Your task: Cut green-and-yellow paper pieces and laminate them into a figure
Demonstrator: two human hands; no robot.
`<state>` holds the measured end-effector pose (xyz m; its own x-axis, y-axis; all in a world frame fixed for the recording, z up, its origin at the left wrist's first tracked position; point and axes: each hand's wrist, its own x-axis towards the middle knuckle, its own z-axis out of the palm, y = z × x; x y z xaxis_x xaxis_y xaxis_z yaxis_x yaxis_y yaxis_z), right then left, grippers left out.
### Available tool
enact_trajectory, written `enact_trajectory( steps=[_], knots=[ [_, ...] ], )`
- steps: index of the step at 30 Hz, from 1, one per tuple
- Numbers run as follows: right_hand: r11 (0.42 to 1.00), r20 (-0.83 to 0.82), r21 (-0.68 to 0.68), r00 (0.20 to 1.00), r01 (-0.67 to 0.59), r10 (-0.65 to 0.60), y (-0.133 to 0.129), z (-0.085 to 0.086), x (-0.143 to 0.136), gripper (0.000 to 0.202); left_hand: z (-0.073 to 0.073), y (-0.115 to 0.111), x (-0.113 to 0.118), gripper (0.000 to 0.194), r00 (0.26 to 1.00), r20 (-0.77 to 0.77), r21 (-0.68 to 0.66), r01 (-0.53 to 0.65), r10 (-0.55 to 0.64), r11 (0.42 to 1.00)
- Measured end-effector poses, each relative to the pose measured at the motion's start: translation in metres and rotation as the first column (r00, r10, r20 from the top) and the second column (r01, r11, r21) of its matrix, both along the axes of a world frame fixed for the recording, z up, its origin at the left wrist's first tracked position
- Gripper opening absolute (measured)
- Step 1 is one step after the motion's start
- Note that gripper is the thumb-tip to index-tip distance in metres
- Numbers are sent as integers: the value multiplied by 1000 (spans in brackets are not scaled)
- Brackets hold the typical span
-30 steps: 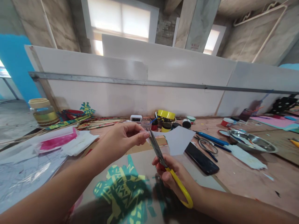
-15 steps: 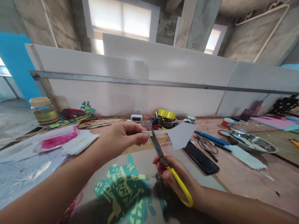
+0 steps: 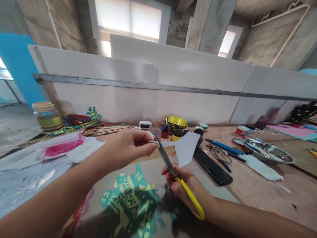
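Note:
My left hand pinches one end of a white paper piece, whose narrow strip widens to the right into a broad, angular part. In my right hand are scissors with yellow handles, their blades pointing up and left. The blade tips meet the strip just right of my left fingertips. Below both hands, a teal and yellow-green cut-out design lies on a grey board, partly in shadow.
To the right lie a black phone, a blue pen-like tool and a metal bowl. A lidded jar stands at the far left. Yellow tape and paint pots sit by the white partition.
The wide end of the white paper has swung slightly left and down. Both hands and the scissors keep nearly the same place; the scissor blades look closer together.

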<state>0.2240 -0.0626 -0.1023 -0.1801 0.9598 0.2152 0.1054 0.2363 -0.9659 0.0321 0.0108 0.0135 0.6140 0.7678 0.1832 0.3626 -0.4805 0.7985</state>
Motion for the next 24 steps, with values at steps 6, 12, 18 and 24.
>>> enact_trajectory(
  steps=[6, 12, 18, 24],
  knots=[
    [1000, 0, 8, 1000, -11, 11, 3, -7, 2, 61, 1, 0, -1, 21, 1000, -10, 2, -25, 25, 1000],
    [1000, -22, 15, 1000, 8, -7, 4, -7, 1, 66, -3, 2, -2, 22, 1000, 8, -20, 27, -27, 999],
    [999, -38, -12, 999, 32, -33, 4, -7, 0, 65, -3, 2, -2, 23, 1000, -3, -12, 23, -23, 1000],
    [999, -5, 7, 999, 32, -32, 2, -7, 3, 65, -3, 2, -2, 21, 999, 33, -32, 33, -32, 999]
  ],
)
